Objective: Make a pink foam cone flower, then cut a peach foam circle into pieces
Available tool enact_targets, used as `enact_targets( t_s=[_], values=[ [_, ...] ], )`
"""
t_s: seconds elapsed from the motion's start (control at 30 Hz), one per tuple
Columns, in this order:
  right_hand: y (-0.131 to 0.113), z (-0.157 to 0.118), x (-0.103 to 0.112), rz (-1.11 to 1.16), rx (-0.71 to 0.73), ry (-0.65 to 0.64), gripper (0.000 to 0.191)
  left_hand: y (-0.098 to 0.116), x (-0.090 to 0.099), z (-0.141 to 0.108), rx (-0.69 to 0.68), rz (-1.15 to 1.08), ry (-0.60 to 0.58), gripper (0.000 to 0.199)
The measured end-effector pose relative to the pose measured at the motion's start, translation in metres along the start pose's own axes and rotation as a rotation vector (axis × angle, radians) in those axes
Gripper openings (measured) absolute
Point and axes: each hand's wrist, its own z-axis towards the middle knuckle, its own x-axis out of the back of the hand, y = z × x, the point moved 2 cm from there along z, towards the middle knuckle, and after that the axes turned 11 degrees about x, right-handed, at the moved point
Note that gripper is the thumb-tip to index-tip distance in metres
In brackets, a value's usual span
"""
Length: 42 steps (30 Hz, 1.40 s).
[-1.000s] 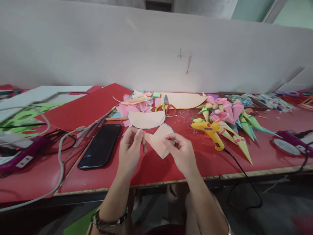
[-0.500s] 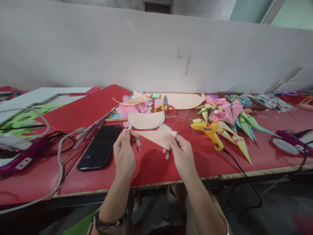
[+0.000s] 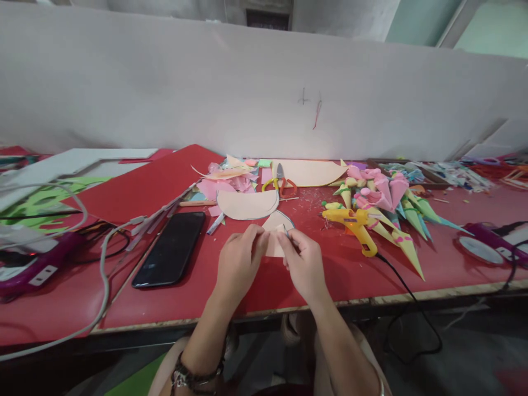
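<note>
Between my hands, just above the red table, is a small cream piece of paper or foam sheet [image 3: 274, 248]. My left hand [image 3: 242, 257] pinches its left side, the fingertips partly hidden behind the knuckles. The thumb and fingers of my right hand [image 3: 303, 261] close on its right edge. Behind it lies another cream cut piece [image 3: 277, 220] with a rounded, dark-outlined edge. Farther back is a cream half-round piece [image 3: 247, 203] with a drawn line along its curve. A marker pen [image 3: 215, 224] lies left of these, near my left hand.
A black phone [image 3: 170, 250] lies left of my hands. A yellow hot glue gun [image 3: 355, 225] rests right, its cord over the table edge. Scissors [image 3: 280, 179], pink scraps [image 3: 231, 184], paper cones [image 3: 406, 250] and a red sheet [image 3: 144, 187] lie farther back. A white cable [image 3: 103, 275] crosses the left.
My left hand has moved right, close to my right hand, and now grips the cream piece, whose long left tip no longer shows. The marker pen has come into fuller view.
</note>
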Motion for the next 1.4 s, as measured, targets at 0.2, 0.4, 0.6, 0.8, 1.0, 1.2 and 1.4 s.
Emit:
enact_targets(
  t_s=[0.2, 0.4, 0.6, 0.8, 1.0, 1.2, 1.4],
  values=[
    [0.004, 0.003, 0.007, 0.040, -0.062, 0.055, 0.034, -0.009, 0.009, 0.003, 0.105, -0.135, 0.007, 0.022],
    [0.005, 0.004, 0.007, 0.105, -0.071, 0.001, 0.032, -0.017, 0.015, 0.005, 0.154, -0.279, 0.052, 0.012],
    [0.007, 0.004, 0.003, 0.101, -0.068, 0.007, 0.033, -0.021, 0.021, 0.004, 0.175, -0.323, 0.042, 0.024],
    [0.013, 0.005, 0.004, -0.014, -0.017, 0.009, 0.033, -0.031, 0.029, 0.006, 0.175, -0.295, 0.111, 0.036],
    [0.017, 0.004, -0.003, -0.198, 0.045, -0.092, 0.028, -0.026, 0.018, 0.009, -0.059, -0.088, 0.047, 0.020],
    [0.025, 0.008, -0.011, -0.361, 0.065, -0.213, 0.026, -0.018, -0.013, 0.004, -0.098, 0.050, -0.218, 0.039],
    [0.018, 0.001, 0.002, -0.353, 0.104, -0.232, 0.020, -0.023, -0.024, 0.003, -0.032, 0.049, -0.265, 0.032]
  ],
)
